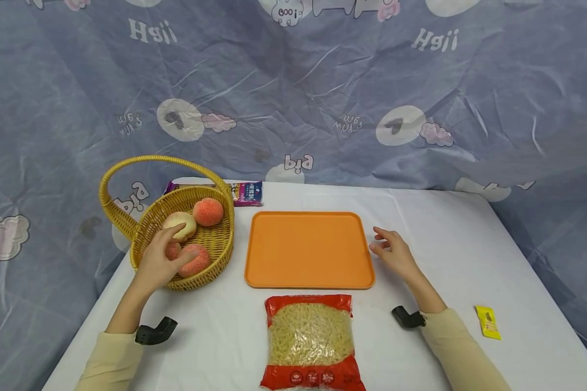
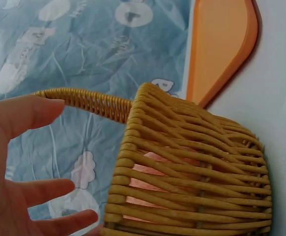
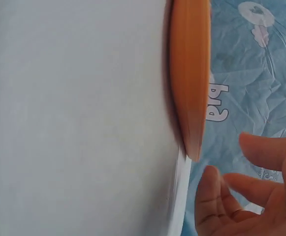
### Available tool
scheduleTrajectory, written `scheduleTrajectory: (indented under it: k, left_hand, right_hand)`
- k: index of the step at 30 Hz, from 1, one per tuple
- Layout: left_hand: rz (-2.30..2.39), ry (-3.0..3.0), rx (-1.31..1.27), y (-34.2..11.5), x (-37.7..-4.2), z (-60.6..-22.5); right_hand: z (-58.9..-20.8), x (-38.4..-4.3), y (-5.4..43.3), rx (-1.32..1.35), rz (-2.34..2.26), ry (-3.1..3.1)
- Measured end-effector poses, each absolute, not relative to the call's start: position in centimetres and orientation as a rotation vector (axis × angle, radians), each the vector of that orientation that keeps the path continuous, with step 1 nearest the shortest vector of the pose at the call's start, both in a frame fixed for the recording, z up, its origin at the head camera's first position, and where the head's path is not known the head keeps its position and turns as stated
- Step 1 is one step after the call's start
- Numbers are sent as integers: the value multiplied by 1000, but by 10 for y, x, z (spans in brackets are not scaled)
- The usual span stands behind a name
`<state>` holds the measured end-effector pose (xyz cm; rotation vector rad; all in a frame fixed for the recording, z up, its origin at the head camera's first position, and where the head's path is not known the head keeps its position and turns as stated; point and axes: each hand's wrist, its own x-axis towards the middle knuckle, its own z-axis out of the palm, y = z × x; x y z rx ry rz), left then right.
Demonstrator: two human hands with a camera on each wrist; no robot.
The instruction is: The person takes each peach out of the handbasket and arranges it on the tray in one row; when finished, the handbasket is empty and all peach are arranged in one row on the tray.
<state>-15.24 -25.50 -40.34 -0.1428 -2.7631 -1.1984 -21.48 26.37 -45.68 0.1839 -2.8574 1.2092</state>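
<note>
My left hand [image 1: 158, 260] hovers over the near left side of a yellow wicker basket [image 1: 220, 266] with a tall arched handle [image 1: 161, 158]. Its fingers are spread and nothing is between them. Inside the basket lie several peaches: a red one [image 1: 208, 212] at the back, a pale one [image 1: 186, 224], and a pinkish one [image 1: 195, 262] close to my thumb. In the left wrist view the fingers stand apart beside the basket's woven wall [image 2: 192, 172]. My right hand [image 1: 395, 254], loosely bent and holding nothing, is just right of an orange tray [image 1: 310, 250].
A red-edged clear bag of pasta [image 1: 310, 336] lies in front of the tray. Behind the basket is a purple snack packet [image 1: 248, 194]. A small yellow sachet [image 1: 488, 322] lies at the right on the white table [image 1: 215, 336]. A patterned grey-blue cloth [image 1: 283, 92] hangs behind.
</note>
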Motion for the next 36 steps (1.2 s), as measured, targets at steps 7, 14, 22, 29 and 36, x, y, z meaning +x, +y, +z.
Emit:
scheduleTrajectory:
  k: [7,14,22,29,36]
  left_hand:
    - [-1234,-2846,-191,-258,-157,-417]
    - [-1132,-2957,-148,-257,-157,-420]
    - [-1052,-2999,-123,-256,-159,-422]
    - [-1070,-3006,-108,-254,-161,-422]
    - [-1089,-2995,-96,-254,-162,-423]
  right_hand:
    - [-474,-225,263,78,1371,-2882]
    - [-485,-229,261,-17,1488,-2837]
    - [-486,-230,261,-104,1615,-2799]
    - [-488,-230,262,-110,1654,-2767]
    - [-489,-229,262,-115,1703,-2743]
